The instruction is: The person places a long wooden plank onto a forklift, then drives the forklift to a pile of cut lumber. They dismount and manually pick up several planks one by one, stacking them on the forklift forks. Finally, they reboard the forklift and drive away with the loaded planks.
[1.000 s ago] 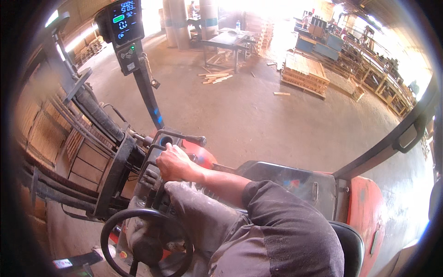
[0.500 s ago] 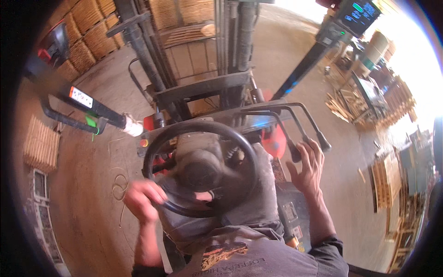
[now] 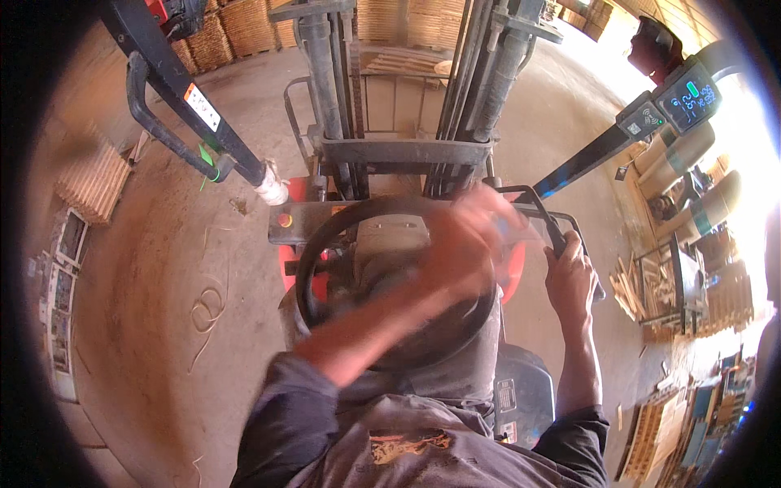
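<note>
I sit at the black steering wheel (image 3: 305,281) of a forklift. My left forearm crosses over the wheel, and my left hand (image 3: 480,224) is at its far right rim, smeared by motion; whether its fingers grip the rim cannot be told. To the right of the wheel, my right hand (image 3: 569,264) has its fingers closed around the black handle of a bent control lever (image 3: 556,234). Another lever (image 3: 578,236) stands just to the right of it, partly hidden by the hand.
Ahead rises the mast (image 3: 407,152), with stacked wooden boards (image 3: 244,32) beyond. A black post with a grab handle (image 3: 142,89) is on the left; a lit display (image 3: 687,102) is on the right. Cord (image 3: 207,309) lies on the floor. Scrap wood and a workbench (image 3: 679,276) stand right.
My left hand has swung from the wheel's near left rim across to its far right. My right hand's fingers have closed round a lever. The surroundings have shifted as the view turned.
</note>
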